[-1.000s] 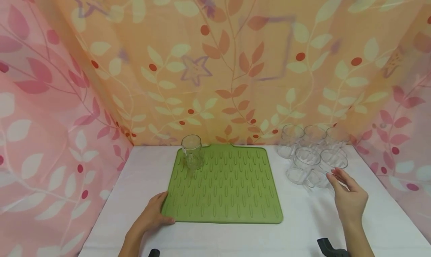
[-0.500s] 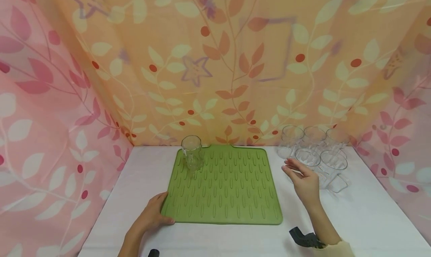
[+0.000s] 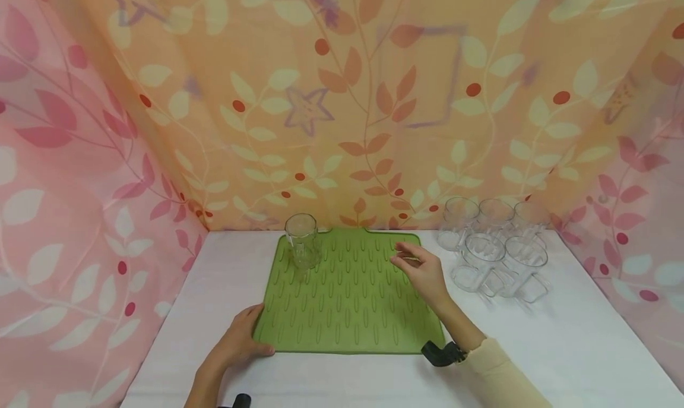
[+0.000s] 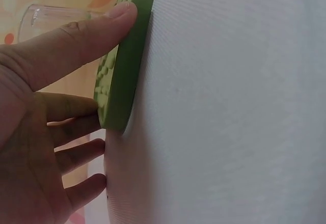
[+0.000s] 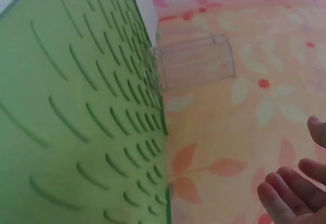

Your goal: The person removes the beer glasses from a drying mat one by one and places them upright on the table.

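Observation:
A green ridged mat (image 3: pixel 347 313) lies on the white table. One clear glass mug (image 3: pixel 303 242) stands at the mat's far left corner, and the right wrist view shows the same mug (image 5: pixel 196 61) sideways. My left hand (image 3: pixel 235 340) is at the mat's near left corner. In the left wrist view its straight thumb (image 4: pixel 97 35) touches the front edge while the fingers reach along the side. Over the mat's right part hovers my right hand (image 3: pixel 424 274), fingers loosely bent and nothing in them.
Several clear glass mugs (image 3: pixel 485 247) stand in two rows at the back right of the table (image 3: pixel 513 348). Patterned cloth walls (image 3: pixel 363 99) enclose the back and both sides. A black wrist mount (image 3: pixel 443 354) sits below my right hand.
My right hand has moved left from beside the right-hand mugs, past them, to over the mat. The left hand and the mug on the mat have stayed put.

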### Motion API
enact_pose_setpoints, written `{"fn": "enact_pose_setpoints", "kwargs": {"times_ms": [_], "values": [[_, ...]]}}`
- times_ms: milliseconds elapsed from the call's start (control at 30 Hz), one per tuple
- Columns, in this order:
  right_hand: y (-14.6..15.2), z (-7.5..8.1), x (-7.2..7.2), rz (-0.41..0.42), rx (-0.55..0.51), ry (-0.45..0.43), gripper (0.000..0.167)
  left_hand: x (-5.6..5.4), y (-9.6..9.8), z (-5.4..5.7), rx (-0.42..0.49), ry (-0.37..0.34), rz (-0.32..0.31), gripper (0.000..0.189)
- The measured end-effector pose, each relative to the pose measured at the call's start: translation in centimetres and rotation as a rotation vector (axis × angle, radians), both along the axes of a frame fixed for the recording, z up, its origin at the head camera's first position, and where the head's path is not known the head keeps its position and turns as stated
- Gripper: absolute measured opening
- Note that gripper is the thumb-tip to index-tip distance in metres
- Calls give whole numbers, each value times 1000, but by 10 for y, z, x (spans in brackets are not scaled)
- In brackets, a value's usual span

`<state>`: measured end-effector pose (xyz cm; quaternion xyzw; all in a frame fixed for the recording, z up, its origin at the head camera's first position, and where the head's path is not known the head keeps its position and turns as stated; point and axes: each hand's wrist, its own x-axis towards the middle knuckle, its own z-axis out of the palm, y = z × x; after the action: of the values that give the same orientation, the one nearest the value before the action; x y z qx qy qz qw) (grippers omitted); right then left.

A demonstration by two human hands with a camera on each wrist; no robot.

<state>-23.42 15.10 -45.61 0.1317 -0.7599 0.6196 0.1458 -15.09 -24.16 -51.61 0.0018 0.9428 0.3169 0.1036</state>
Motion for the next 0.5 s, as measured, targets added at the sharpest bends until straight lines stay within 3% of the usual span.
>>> {"fn": "enact_pose_setpoints", "kwargs": {"times_ms": [333, 500], "values": [[-64, -1, -20, 116, 11, -94, 40, 1, -2, 2, 8, 12, -6, 111], [-93, -11, -26, 171, 43, -95, 38, 1, 0, 1, 32, 8, -14, 111]]}}
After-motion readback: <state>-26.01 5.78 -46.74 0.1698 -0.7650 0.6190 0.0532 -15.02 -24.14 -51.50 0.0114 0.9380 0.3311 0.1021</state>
